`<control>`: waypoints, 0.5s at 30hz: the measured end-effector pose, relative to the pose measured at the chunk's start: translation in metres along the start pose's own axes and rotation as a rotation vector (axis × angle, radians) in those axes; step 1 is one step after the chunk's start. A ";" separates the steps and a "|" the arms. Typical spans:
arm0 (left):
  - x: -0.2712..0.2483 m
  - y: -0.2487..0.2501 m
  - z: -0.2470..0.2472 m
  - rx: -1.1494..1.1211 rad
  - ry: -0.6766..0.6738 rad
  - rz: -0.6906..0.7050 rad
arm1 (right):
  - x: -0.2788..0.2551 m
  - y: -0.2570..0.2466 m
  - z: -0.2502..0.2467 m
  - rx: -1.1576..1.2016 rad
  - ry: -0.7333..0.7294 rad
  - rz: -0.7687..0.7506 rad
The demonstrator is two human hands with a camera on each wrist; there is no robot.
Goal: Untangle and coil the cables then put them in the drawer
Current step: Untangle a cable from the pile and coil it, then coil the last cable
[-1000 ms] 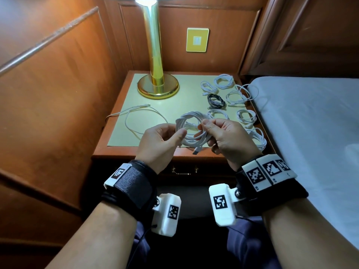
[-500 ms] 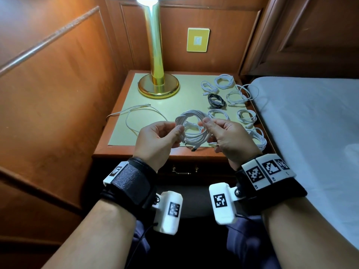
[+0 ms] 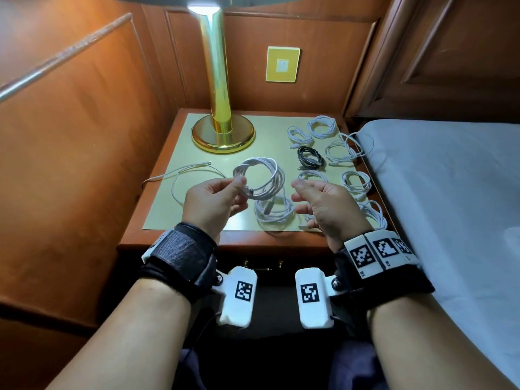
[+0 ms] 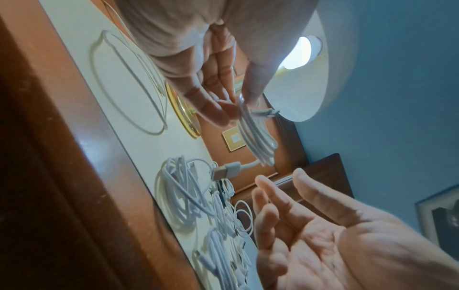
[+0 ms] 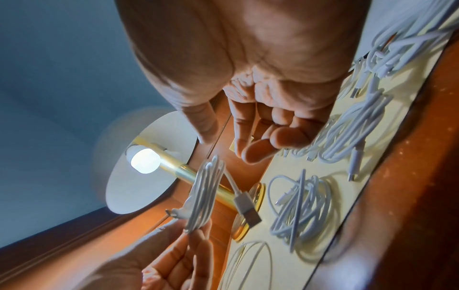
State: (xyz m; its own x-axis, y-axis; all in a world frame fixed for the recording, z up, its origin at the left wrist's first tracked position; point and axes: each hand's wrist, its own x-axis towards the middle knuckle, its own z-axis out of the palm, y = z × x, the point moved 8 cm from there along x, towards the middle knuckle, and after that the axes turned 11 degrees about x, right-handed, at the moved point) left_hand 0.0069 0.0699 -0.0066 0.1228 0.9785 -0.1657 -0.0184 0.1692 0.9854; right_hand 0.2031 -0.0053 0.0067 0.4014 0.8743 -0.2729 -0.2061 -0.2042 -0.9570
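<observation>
Our left hand [image 3: 216,202] pinches the white coil [image 3: 260,177] above the nightstand [image 3: 180,136], our right hand [image 3: 323,206] empty with fingers slack at three o'clock; light and springy, it wants a grip across all loops, with the lamp [image 3: 222,130] at twelve and other coils [image 3: 356,182] crowding right.

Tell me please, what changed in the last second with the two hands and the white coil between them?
The right hand let go of the white coil and drew away to the right, fingers loose. The left hand alone now pinches the coil and has lifted it a little. Another white coil now shows on the mat below. The black coil, the loose cable and the lamp stayed as they were.
</observation>
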 end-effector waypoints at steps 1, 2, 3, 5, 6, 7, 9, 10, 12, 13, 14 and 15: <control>0.009 -0.001 0.001 -0.008 0.006 -0.016 | 0.006 -0.002 -0.002 -0.004 0.023 -0.004; 0.017 -0.002 0.003 -0.016 0.011 -0.029 | 0.012 -0.004 -0.004 -0.009 0.037 -0.013; 0.025 -0.003 0.005 -0.025 0.018 -0.037 | 0.017 -0.007 -0.006 -0.015 0.044 -0.025; 0.041 -0.005 0.009 -0.043 0.032 -0.053 | 0.028 -0.012 -0.007 -0.037 0.048 -0.058; 0.048 -0.006 0.011 -0.051 0.037 -0.061 | 0.033 -0.014 -0.008 -0.056 0.050 -0.073; 0.055 -0.007 0.013 -0.055 0.042 -0.066 | 0.038 -0.015 -0.009 -0.077 0.054 -0.085; 0.068 -0.008 0.018 -0.042 0.053 -0.073 | 0.048 -0.015 -0.011 -0.103 0.063 -0.090; 0.074 -0.009 0.020 -0.031 0.059 -0.079 | 0.053 -0.016 -0.012 -0.106 0.068 -0.087; 0.084 -0.011 0.025 -0.013 0.068 -0.099 | 0.061 -0.019 -0.013 -0.107 0.072 -0.097; 0.089 -0.014 0.027 -0.002 0.072 -0.113 | 0.065 -0.022 -0.014 -0.115 0.071 -0.111; 0.094 -0.015 0.029 0.010 0.075 -0.128 | 0.069 -0.025 -0.014 -0.125 0.068 -0.124; 0.099 -0.017 0.030 0.022 0.080 -0.143 | 0.072 -0.028 -0.014 -0.132 0.066 -0.133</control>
State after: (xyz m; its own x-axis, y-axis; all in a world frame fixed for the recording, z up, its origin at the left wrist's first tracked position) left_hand 0.0489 0.1608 -0.0391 0.0435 0.9509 -0.3064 0.0154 0.3061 0.9519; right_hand 0.2500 0.0569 0.0123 0.4754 0.8678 -0.1449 -0.0305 -0.1484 -0.9885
